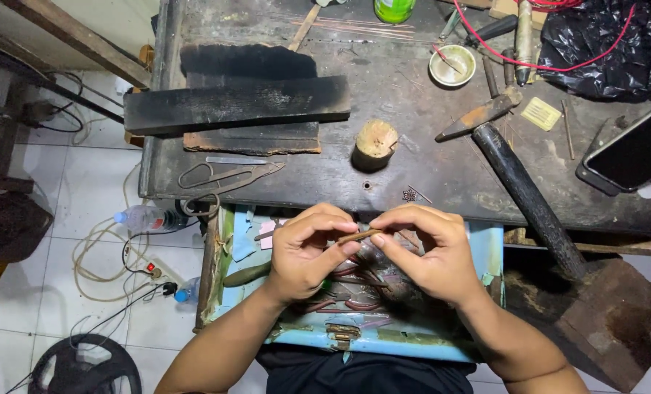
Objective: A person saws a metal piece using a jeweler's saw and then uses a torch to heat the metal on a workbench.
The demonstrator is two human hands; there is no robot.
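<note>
Fingertips do all the work here: the left hand (307, 252) and the right hand (427, 252) meet over the open drawer (489, 244), and between them they pinch a thin brown rod (360, 236), 1 end in each set of fingers. It is held level and close to the body, probably so that anything dropped lands in the drawer rather than on the tiled floor. Both grips are narrow and closed on the rod; the palms stay free.

Behind the hands, the dark workbench (427, 168) keeps its tools within reach but out of the way: shears (223, 179) lie flat to the left, a short wooden stump (375, 144) stands upright just beyond the hands, and a hammer (515, 164) lies slanted to the right. A small white bowl (451, 66) sits further back, well apart.
</note>
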